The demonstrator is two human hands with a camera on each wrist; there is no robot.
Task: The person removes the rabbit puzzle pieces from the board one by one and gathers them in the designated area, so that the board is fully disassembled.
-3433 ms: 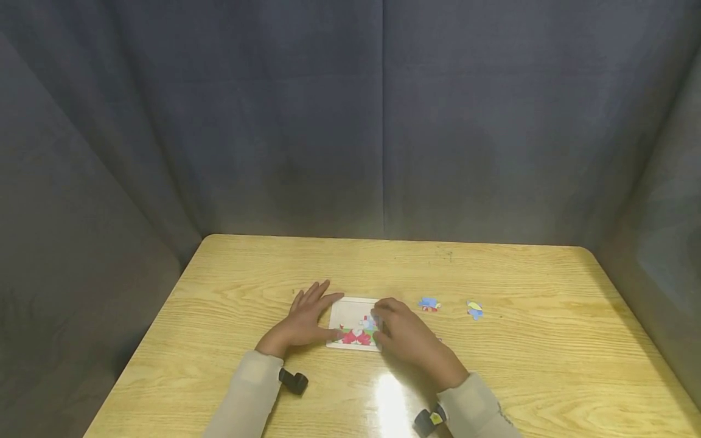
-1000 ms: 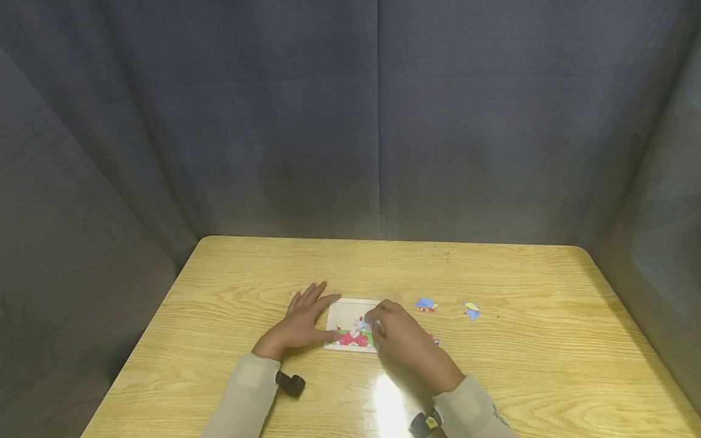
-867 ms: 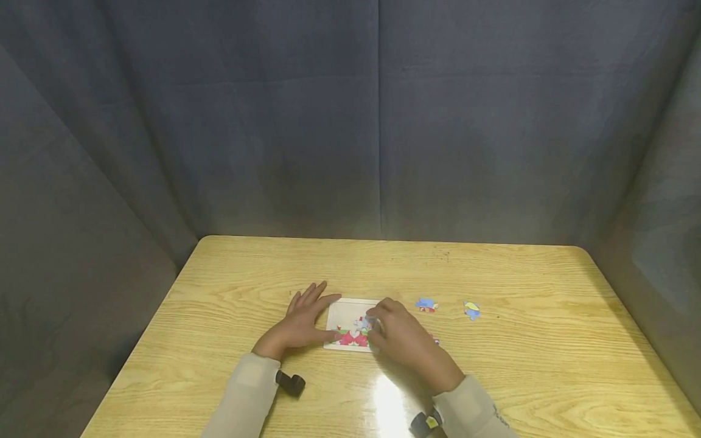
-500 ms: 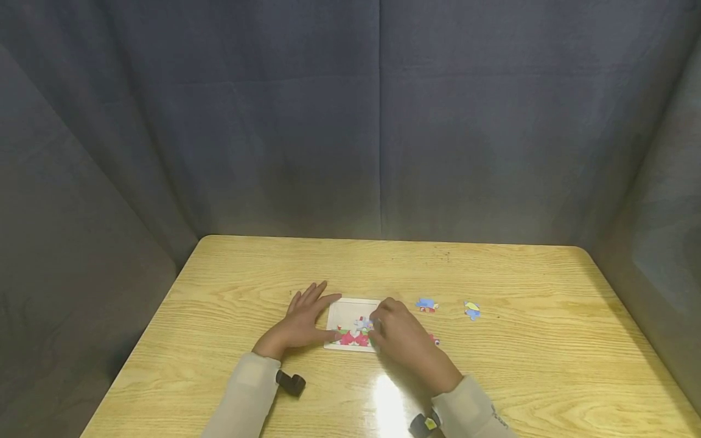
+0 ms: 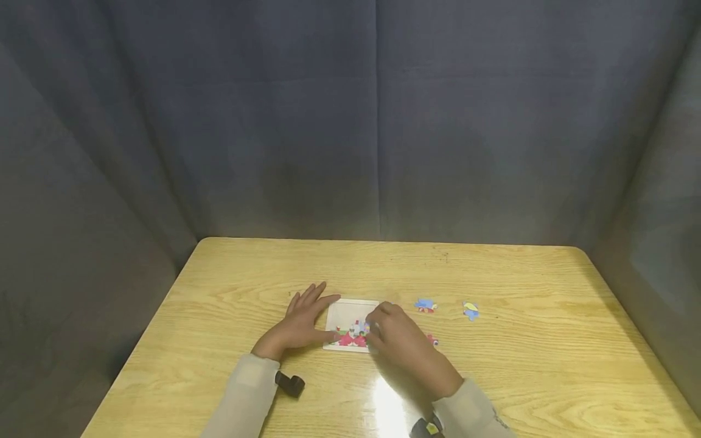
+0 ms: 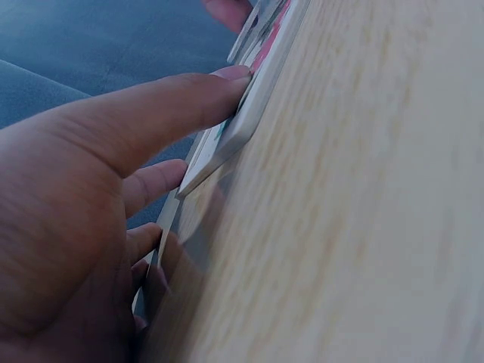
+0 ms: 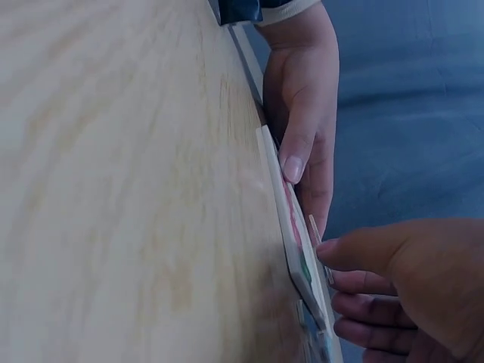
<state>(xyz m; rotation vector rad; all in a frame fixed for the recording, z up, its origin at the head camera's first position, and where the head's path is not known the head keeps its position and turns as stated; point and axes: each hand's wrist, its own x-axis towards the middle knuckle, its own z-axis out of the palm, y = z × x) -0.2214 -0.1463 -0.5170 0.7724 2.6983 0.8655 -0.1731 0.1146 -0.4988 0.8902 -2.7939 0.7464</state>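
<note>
A small pale puzzle tray lies on the table in front of me, with pink, white and green picture pieces along its near side. My left hand braces the tray's left side: the thumb rests on the near left corner and the other fingers are spread, the index fingertip at the far corner. Over the tray's right part, my right hand pinches a light-blue puzzle piece between thumb and fingers. In the right wrist view that piece stands tilted above the tray surface, seen edge-on. My right fingers partly hide it in the head view.
Right of the tray lie a blue-and-red piece, a blue-and-yellow piece and a red piece beside my right hand. The wooden table ends at a dark curtain behind and at both sides.
My right hand has shifted slightly left over the tray, and the pinched piece has moved and turned a little with it. My left hand has kept its place on the tray.
</note>
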